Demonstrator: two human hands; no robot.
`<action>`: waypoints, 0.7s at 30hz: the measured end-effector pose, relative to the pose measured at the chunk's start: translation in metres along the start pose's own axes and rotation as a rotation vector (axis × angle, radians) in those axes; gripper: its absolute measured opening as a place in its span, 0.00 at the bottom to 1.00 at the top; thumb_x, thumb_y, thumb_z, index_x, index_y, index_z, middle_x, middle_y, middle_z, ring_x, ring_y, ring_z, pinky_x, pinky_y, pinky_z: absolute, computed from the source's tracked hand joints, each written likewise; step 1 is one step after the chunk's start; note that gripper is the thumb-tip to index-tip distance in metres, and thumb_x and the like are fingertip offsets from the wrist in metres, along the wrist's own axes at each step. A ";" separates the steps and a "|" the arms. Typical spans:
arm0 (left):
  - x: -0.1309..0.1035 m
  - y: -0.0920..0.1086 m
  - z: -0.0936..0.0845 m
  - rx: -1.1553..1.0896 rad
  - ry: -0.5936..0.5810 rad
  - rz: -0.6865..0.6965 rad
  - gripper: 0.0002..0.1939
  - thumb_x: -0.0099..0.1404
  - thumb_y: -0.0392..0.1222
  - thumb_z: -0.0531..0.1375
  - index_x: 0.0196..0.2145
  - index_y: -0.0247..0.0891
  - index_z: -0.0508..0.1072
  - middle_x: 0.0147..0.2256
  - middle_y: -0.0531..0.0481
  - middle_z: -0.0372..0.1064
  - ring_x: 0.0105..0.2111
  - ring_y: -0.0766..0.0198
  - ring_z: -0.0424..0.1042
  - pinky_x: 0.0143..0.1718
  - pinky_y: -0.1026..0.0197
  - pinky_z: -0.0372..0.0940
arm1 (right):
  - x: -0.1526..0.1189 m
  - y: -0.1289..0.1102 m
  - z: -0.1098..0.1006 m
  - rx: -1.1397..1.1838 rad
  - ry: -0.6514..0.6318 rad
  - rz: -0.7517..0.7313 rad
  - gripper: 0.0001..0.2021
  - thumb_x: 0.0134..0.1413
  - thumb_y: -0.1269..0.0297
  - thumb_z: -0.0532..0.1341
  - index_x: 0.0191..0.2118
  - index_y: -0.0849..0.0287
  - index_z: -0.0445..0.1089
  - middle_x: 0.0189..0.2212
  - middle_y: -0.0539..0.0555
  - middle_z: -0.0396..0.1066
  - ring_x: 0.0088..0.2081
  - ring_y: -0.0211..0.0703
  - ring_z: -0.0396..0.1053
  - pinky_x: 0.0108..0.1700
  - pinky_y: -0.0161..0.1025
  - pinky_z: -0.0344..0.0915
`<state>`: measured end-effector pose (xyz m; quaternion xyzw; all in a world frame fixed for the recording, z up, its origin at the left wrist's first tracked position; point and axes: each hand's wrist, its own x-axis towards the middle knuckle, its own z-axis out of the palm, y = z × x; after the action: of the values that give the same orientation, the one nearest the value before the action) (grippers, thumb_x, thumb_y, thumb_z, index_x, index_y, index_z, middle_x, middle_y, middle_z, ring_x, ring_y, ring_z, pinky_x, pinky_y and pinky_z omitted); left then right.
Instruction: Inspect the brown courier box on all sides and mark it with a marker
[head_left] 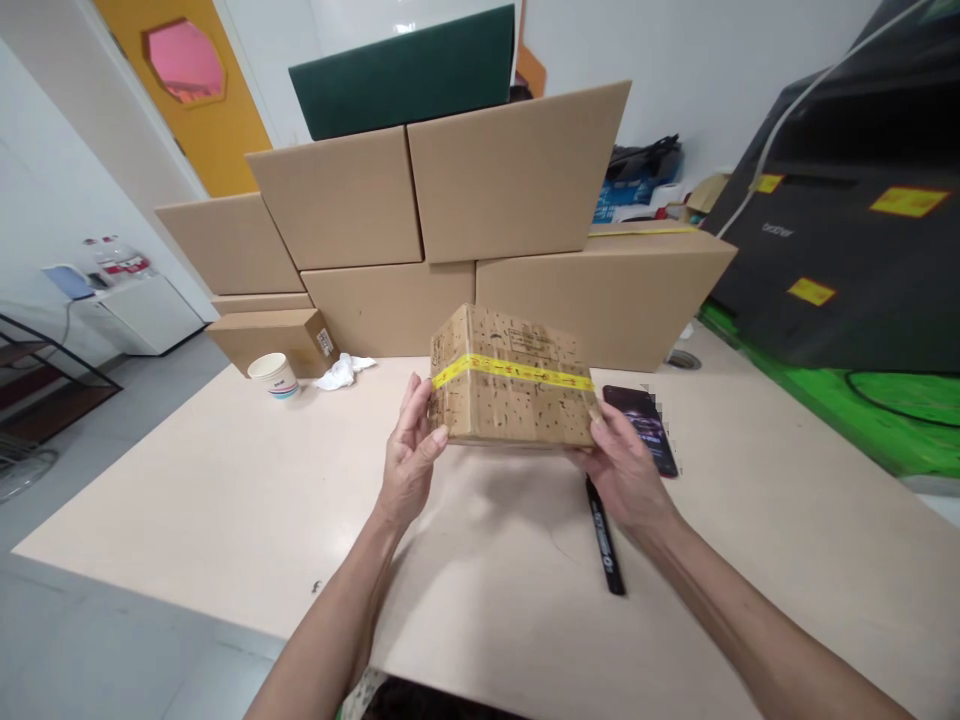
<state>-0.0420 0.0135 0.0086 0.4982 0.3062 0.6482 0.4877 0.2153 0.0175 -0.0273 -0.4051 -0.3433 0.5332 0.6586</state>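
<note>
A small cardboard box (pixel 525 412) with many dark marks and a strip of yellow tape is held tilted above the table. My left hand (pixel 409 455) grips its left end, thumb on the lower front corner and fingers along the side. At the lower right corner, my right hand (pixel 622 470) is closed on the box, with some fingers hidden underneath. A black marker pen (pixel 604 540) lies on the table just below my right hand. Behind that hand is a dark smartphone (pixel 641 425), partly covered by it.
Plain cardboard boxes (pixel 517 180) are stacked along the table's back, topped by a dark green box (pixel 405 75). A paper cup (pixel 274 376) and crumpled tissue (pixel 345 371) stand at the back left of the table (pixel 225 480). A large black case (pixel 840 210) is at right.
</note>
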 end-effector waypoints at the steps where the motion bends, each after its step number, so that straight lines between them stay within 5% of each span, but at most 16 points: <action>1: 0.000 -0.001 -0.001 -0.004 0.004 -0.022 0.33 0.57 0.50 0.73 0.60 0.52 0.74 0.76 0.54 0.35 0.75 0.46 0.36 0.73 0.46 0.46 | 0.000 0.000 -0.001 -0.005 -0.009 -0.019 0.24 0.51 0.50 0.71 0.54 0.45 0.71 0.60 0.50 0.72 0.58 0.50 0.72 0.52 0.46 0.75; 4: 0.000 0.001 -0.002 0.024 -0.031 -0.081 0.36 0.58 0.52 0.72 0.63 0.51 0.70 0.76 0.54 0.32 0.75 0.46 0.35 0.72 0.47 0.46 | 0.001 -0.002 -0.003 -0.021 -0.039 -0.123 0.25 0.52 0.53 0.72 0.55 0.44 0.69 0.62 0.50 0.69 0.62 0.49 0.69 0.60 0.50 0.71; 8: 0.001 0.004 0.000 0.031 -0.065 -0.134 0.35 0.64 0.58 0.66 0.65 0.52 0.65 0.73 0.48 0.50 0.73 0.47 0.47 0.70 0.45 0.50 | 0.003 -0.009 -0.004 -0.071 -0.076 -0.347 0.23 0.52 0.60 0.72 0.54 0.44 0.70 0.59 0.51 0.72 0.64 0.48 0.67 0.68 0.54 0.62; 16: 0.007 0.000 0.004 -0.123 0.091 -0.349 0.41 0.57 0.80 0.55 0.55 0.49 0.74 0.66 0.46 0.65 0.68 0.41 0.57 0.62 0.41 0.58 | -0.008 -0.026 -0.001 -0.146 -0.185 -0.542 0.17 0.54 0.68 0.70 0.48 0.42 0.77 0.59 0.48 0.73 0.66 0.51 0.65 0.71 0.60 0.56; 19: 0.010 0.002 -0.001 -0.234 0.138 -0.479 0.39 0.62 0.79 0.51 0.53 0.46 0.76 0.59 0.44 0.73 0.62 0.42 0.65 0.58 0.40 0.61 | -0.010 -0.028 -0.003 -0.197 -0.214 -0.578 0.13 0.57 0.68 0.69 0.45 0.42 0.79 0.56 0.47 0.77 0.67 0.52 0.63 0.72 0.61 0.53; 21: 0.011 0.003 -0.006 -0.276 0.162 -0.552 0.29 0.65 0.70 0.57 0.51 0.46 0.77 0.53 0.46 0.77 0.55 0.46 0.71 0.55 0.40 0.64 | -0.011 -0.029 -0.005 -0.257 -0.231 -0.599 0.09 0.58 0.67 0.68 0.41 0.42 0.81 0.54 0.46 0.78 0.68 0.53 0.61 0.73 0.62 0.50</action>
<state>-0.0492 0.0238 0.0132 0.2723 0.3766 0.5644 0.6822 0.2296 0.0025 -0.0033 -0.3029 -0.5837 0.3112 0.6861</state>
